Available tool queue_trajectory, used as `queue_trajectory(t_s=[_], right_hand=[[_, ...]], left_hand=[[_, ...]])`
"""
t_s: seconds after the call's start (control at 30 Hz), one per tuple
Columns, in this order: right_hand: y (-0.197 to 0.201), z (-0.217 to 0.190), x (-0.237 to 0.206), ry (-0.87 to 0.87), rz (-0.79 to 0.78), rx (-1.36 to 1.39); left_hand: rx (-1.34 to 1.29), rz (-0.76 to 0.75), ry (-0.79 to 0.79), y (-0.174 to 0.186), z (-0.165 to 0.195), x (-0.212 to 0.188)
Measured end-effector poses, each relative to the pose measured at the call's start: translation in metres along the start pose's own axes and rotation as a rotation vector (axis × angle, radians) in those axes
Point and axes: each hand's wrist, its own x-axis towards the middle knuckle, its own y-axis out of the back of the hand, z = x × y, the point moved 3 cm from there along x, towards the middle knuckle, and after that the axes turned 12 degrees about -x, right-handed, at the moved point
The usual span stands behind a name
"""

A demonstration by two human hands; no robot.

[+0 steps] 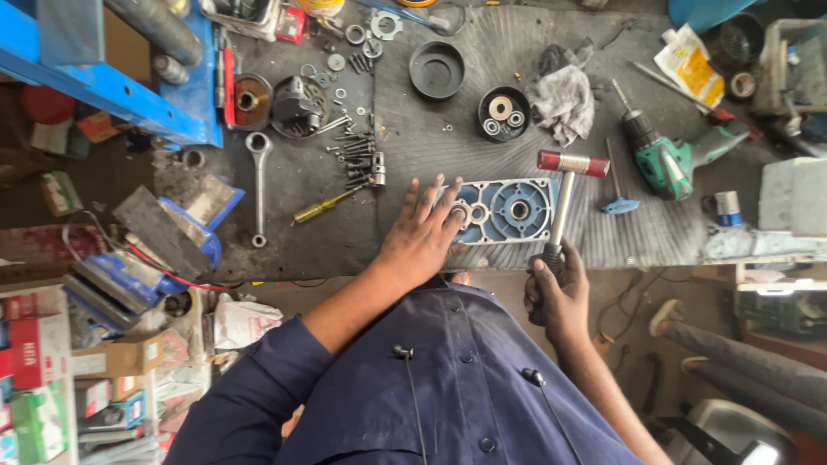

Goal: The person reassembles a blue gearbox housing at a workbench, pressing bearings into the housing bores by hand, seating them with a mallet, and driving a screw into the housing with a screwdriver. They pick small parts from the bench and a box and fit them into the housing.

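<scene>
Head view: cluttered dark workbench [534, 52], left hand [424, 231] spread on blue housing [508, 210], right hand [560, 293] gripping hammer [564, 185].

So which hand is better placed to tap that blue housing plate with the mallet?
Probably right: the right hand grips the mallet, its head by the blue housing plate; the left hand lies flat on that plate.

Gear housing [508, 211] lies between wrench [258, 185] and drill [668, 159].

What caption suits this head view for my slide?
Left hand steadies a blue gearbox cover; right hand grips a mallet.
</scene>
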Motion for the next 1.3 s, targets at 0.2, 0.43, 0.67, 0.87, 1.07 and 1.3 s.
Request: queue_trajectory(t_s=[0.2,0.43,0.67,0.87,1.07,1.3], right_hand=[[-0.008,-0.008,0.007,0.031,-0.074,-0.086],[-0.024,-0.011,0.005,0.058,-0.076,-0.150],[-0.020,-0.009,0.005,0.055,-0.059,-0.101],[-0.018,-0.011,0.005,0.087,-0.071,-0.200],[-0.050,-0.048,0.004,0.749,-0.380,-0.556],[-0.092,-0.058,0.020,1.037,-0.247,-1.386]], left_hand=[[-0.019,-0.090,0.001,-0.003,-0.015,0.006],[0.094,-0.068,0.129,-0.019,0.012,0.011],[0.040,-0.335,-0.057,0.008,-0.009,0.022],[-0.270,0.044,0.028,0.017,-0.016,-0.001],[-1.503,0.035,0.257,-0.016,0.000,-0.020],[-1.413,0.580,0.695,-0.003,-0.055,-0.065]])
